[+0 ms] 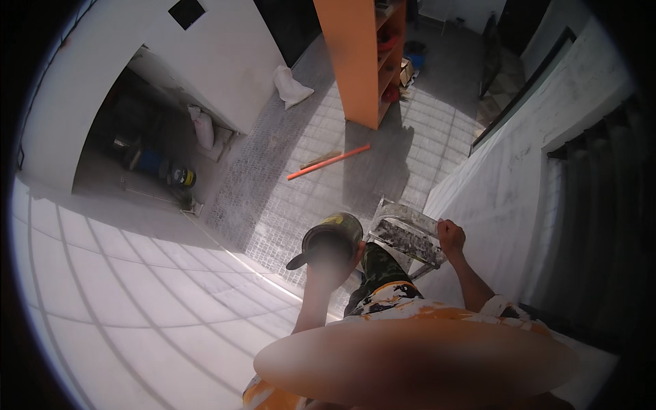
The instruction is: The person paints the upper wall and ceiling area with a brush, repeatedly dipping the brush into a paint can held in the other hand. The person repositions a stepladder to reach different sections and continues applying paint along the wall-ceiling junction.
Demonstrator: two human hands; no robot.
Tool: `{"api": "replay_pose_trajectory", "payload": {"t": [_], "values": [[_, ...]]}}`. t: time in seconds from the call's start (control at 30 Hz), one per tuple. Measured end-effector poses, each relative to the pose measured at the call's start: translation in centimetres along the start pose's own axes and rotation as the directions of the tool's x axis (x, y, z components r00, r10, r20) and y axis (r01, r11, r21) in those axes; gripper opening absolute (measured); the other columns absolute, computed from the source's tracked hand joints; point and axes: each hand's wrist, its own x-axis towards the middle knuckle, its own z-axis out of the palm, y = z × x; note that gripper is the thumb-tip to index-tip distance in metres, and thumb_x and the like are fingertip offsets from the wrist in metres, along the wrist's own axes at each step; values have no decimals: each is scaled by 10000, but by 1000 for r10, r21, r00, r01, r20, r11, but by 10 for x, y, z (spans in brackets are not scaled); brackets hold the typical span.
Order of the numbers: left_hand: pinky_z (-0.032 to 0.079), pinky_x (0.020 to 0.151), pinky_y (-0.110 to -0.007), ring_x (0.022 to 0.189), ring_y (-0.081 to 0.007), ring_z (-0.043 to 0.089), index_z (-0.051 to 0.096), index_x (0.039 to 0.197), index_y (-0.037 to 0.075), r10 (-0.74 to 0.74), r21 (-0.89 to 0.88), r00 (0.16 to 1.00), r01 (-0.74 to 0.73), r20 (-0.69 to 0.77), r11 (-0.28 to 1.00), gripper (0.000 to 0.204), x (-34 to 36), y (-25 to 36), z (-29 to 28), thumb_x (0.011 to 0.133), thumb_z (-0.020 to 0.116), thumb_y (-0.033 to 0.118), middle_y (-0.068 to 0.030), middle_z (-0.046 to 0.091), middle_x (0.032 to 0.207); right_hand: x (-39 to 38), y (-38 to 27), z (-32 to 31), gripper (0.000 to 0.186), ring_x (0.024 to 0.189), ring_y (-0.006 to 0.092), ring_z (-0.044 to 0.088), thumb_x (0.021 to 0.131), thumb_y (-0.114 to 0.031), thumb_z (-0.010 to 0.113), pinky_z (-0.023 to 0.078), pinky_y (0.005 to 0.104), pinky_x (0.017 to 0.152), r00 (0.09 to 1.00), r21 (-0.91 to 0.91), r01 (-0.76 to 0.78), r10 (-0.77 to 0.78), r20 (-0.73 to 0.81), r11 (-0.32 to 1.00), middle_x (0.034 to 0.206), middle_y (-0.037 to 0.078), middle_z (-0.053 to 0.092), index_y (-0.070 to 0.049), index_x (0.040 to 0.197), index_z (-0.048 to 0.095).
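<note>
Gripping with both hands: fingers of the left hand (342, 275) are curling round the side of a dark can (347, 225), palm and wrist partly lost in blur; fingers of the right hand (451, 239) are closing over the edge of a paint-spattered ladder (412, 240). Can is sitting in the left hand, out in front of the body, its open mouth tilting toward the viewer; the contents are too dark and blurred to tell. A dark handle (296, 262) is sticking out past the rim on the left; cannot tell what it belongs to. Ladder is standing just right of the can, its upper steps streaking white and black. Camouflage trousers (384, 265) are showing between the two, a white and orange shirt (396, 307) below. Farther out, an orange-red pole (329, 162) is lying on the tiled floor (273, 215), a strip of wood (318, 160) resting alongside. Beyond, an orange shelf (352, 65) is standing upright, throwing a shadow. A white sack (291, 87) is slumping by the far wall; another sack (203, 130) is leaning in the dim recess at left, containers (183, 178) lying nearby. Sunlight is striping the left wall (137, 287) with shadow lines.
</note>
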Motion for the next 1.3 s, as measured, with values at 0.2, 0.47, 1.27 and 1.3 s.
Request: {"api": "replay_pose_trajectory", "payload": {"t": [0.2, 0.47, 1.27, 1.3], "values": [[556, 1023, -426, 1174, -270, 661, 574, 1333, 21, -161, -436, 987, 146, 4, 888, 379, 9, 19, 7, 983, 635, 154, -173, 685, 1202, -1, 0, 1, 397, 667, 451, 657, 973, -361, 594, 499, 539, 623, 1000, -31, 4, -4, 8, 1000, 667, 208, 646, -52, 730, 652], [556, 1013, -395, 1082, -247, 706, 606, 1282, 37, 69, 452, 993, -17, -100, 892, 366, 11, 42, 24, 953, 703, 166, -130, 736, 1050, 0, -5, 0, 349, 666, 440, 665, 974, -324, 579, 509, 547, 624, 998, -96, 55, -56, -2, 994, 695, 196, 670, -63, 758, 663], [444, 1162, -543, 1308, -413, 533, 627, 1303, 28, 105, -52, 980, -115, -172, 992, 403, -69, -8, -1, 1024, 561, 311, -202, 608, 1369, -4, -153, -24, 940, 1463, 315, 409, 789, -274, 820, 367, 450, 1182, 542, 674, 125, -619, 568, 728, 1550, 217, 426, -7, 1551, 339], [444, 1161, -548, 1310, -418, 530, 626, 1307, 29, 45, -294, 986, -92, -162, 951, 411, -71, -5, 2, 1020, 568, 317, -202, 604, 1374, -10, -178, -29, 1051, 1509, 322, 327, 781, -281, 849, 347, 443, 1202, 408, 670, 143, -661, 630, 728, 1612, 202, 342, -39, 1598, 233]]}}
